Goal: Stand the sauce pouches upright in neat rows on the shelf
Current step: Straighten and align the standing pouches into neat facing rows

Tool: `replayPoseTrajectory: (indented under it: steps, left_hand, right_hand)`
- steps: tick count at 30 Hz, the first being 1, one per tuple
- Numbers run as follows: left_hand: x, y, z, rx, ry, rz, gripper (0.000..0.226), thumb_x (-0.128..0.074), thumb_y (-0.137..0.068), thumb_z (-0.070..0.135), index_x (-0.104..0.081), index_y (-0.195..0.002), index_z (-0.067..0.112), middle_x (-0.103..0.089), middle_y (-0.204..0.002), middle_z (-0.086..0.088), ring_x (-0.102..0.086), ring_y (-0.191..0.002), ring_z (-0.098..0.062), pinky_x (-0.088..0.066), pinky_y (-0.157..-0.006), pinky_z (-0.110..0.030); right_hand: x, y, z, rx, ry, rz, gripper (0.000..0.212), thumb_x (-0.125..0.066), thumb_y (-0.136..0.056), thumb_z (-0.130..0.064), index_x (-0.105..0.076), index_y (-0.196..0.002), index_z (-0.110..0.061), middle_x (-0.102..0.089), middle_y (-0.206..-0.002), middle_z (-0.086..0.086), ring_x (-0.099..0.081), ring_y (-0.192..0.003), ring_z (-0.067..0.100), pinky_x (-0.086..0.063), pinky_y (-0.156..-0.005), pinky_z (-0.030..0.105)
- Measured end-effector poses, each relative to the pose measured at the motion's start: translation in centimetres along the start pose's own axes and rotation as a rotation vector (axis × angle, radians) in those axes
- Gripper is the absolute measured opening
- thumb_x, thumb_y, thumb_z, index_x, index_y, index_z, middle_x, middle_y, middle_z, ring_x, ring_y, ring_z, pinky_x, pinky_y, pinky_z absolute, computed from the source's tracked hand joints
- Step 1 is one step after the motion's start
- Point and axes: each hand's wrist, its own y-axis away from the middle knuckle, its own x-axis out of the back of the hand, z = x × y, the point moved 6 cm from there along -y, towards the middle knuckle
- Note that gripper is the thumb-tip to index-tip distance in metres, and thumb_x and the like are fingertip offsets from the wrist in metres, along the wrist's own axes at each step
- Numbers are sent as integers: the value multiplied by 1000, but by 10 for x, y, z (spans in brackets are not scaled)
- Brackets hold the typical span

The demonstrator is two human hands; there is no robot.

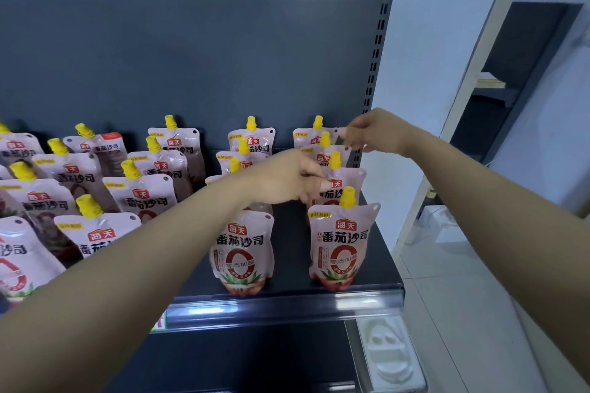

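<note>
So that the shelf's (291, 265) right-edge row stands straight, pouch tops are pinched: rear pouch (301, 137) by right hand (373, 132), nearer pouch (348, 182) by left hand (285, 179).

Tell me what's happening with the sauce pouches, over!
Left hand pinching second-from-front pouch, right column. Right hand pinching rear pouch corner. Left-side pouches lean; nothing in the way.

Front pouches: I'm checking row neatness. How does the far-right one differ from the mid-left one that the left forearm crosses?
The far-right pouch stands straight, cap pointing up; the mid-left pouch tilts, cap slanting left. The far-right pouch shows whole; the left forearm hides the mid-left pouch's lower part. Both are pink with yellow caps.
</note>
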Motion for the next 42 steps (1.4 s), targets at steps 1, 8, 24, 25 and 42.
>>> replayPoseTrajectory:
  steps: [1, 8, 24, 25, 42]
  left_hand:
    - [5, -2, -1, 1, -11, 30, 18, -54, -92, 20, -67, -99, 11, -69, -90, -4, -66, -81, -15, -51, -70, -17]
    - [31, -18, -17, 56, -145, 243, 16, -59, -88, 11, -68, -101, 13, -62, -85, 6, -59, -83, -10, -45, -77, -21]
    - [12, -51, -20, 128, -284, 54, 18, -59, -89, 19, -69, -99, 9, -52, -65, 13, -53, -75, -13, -43, -76, -28]
    - [13, -51, -20, 135, -278, 59, 18, -59, -89, 19, -70, -100, 9, -51, -63, 13, -53, -73, -12, -43, -75, -28]
    - [6, -70, -30, 224, -263, 80, 33, -67, -82, 21, -55, -56, 5, -51, -57, -6, -55, -64, -22, -47, -67, -32]
  right_hand:
    - [2, -5, 1, 13, 52, 49, 26, -55, -93, -25, -71, -99, -4, -70, -101, 13, -62, -93, 25, -49, -79, 30]
    - [-28, -33, 21, -8, 349, -67, 27, -54, -95, -26, -71, -106, -9, -68, -107, 9, -58, -100, 26, -39, -79, 25]
    - [-2, -58, 20, -15, -7, -40, 34, -60, -91, -31, -64, -119, -12, -65, -114, 5, -60, -101, 20, -51, -86, 30]
    - [-1, -63, 17, -2, 44, -11, 38, -59, -92, -27, -60, -126, -11, -62, -127, 6, -57, -115, 23, -47, -98, 34]
    - [-31, -98, 36, -5, 361, 100, 22, -54, -92, -6, -74, -97, 0, -72, -97, 14, -64, -88, 26, -47, -73, 29]
